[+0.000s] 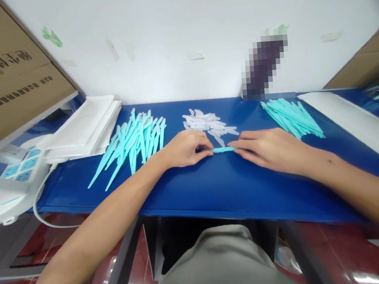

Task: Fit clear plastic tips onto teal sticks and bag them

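Left hand (190, 148) and right hand (264, 147) pinch opposite ends of a teal piece (223, 149) over the blue table (193, 191), beside loose clear caps (209, 122); the left pile of sticks (142, 143) appears capped, the right pile of sticks (293, 118) apparently not yet.

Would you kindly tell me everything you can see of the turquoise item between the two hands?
The turquoise item is slim and apparently plastic; whether it is one piece or several is unclear. It runs crosswise over the blue table, its ends hidden by the left hand and right hand, which pinch it. Just beyond lie translucent pieces.
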Motion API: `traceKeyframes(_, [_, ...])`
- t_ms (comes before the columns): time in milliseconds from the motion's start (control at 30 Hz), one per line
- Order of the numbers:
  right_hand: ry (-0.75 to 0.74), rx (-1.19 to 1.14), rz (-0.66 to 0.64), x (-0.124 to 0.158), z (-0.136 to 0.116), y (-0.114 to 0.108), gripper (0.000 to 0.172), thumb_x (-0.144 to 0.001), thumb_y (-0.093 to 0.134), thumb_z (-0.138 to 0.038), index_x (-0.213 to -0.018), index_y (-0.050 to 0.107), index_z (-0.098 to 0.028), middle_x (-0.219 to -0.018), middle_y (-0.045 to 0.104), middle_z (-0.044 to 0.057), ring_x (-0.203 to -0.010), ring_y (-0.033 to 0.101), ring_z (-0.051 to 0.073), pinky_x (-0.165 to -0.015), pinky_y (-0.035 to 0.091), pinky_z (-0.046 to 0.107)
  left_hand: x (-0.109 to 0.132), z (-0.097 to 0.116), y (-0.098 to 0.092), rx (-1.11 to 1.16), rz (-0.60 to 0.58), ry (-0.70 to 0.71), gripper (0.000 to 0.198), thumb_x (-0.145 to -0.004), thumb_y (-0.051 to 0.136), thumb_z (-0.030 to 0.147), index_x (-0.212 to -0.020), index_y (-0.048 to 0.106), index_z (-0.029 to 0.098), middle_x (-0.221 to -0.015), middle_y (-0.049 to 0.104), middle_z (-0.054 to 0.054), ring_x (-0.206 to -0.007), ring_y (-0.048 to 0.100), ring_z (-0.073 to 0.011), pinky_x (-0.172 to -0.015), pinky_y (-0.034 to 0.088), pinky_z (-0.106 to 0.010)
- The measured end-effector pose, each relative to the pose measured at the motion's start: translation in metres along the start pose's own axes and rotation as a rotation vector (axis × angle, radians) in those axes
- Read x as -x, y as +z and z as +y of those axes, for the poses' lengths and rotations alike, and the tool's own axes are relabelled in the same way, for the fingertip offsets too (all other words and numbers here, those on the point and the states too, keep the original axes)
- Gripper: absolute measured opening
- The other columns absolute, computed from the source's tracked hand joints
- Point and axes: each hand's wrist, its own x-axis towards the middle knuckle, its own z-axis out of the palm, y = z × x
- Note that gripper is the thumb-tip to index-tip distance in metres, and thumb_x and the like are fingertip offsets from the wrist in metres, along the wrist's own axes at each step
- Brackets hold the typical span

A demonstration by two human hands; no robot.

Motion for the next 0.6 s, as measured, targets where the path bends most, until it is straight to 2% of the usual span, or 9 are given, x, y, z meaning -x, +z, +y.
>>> traceKeyframes(133, [0.049, -0.009, -0.035, 0.000, 0.001, -0.003, 0.042, -0.108, 0.037, -0.036, -0.127, 0.073, -0.025, -0.092, 0.072, 0.007, -0.068, 0.066, 0.019, -0.056, 0.037, 0.029, -0.001, 0.001, -0.003, -0.009, -0.040, -0.035, 0.018, -0.097, 0.066, 0.026, -0.107, 0.079, 0.018, -0.099, 0.076, -0.007, -0.083, 0.068, -0.0163, -0.076, 0.049, -0.028])
traceKeyframes(333, [0.052, -0.067, -0.032, -0.002, -0.003, 0.001, 0.042, -0.108, 0.037, -0.034, -0.130, 0.071, -0.023, -0.098, 0.073, 0.009, -0.077, 0.068, 0.021, -0.061, 0.043, 0.030, -0.003, 0.003, 0.001, 0.040, -0.007, -0.091, 0.011, -0.093, 0.072, 0.024, -0.098, 0.079, 0.016, -0.091, 0.077, -0.005, -0.078, 0.068, -0.0157, -0.072, 0.049, -0.027])
traceKeyframes(467, [0.055, -0.046, -0.024, -0.006, -0.011, 0.006, 0.041, -0.106, 0.038, -0.028, -0.129, 0.071, -0.020, -0.097, 0.073, 0.009, -0.077, 0.069, 0.022, -0.060, 0.044, 0.031, -0.006, 0.009, 0.011, -0.042, 0.020, -0.060, 0.013, -0.096, 0.065, 0.016, -0.093, 0.078, 0.014, -0.091, 0.074, -0.007, -0.079, 0.067, -0.0173, -0.074, 0.048, -0.029])
traceKeyframes(600, [0.033, -0.078, -0.006, -0.008, -0.011, 0.006, 0.041, -0.106, 0.038, -0.029, -0.129, 0.071, -0.019, -0.099, 0.074, 0.010, -0.081, 0.070, 0.022, -0.065, 0.049, 0.032, -0.005, 0.012, 0.012, -0.062, 0.017, -0.057, 0.016, -0.099, 0.060, 0.019, -0.097, 0.075, 0.014, -0.093, 0.072, -0.007, -0.081, 0.066, -0.0180, -0.075, 0.049, -0.030])
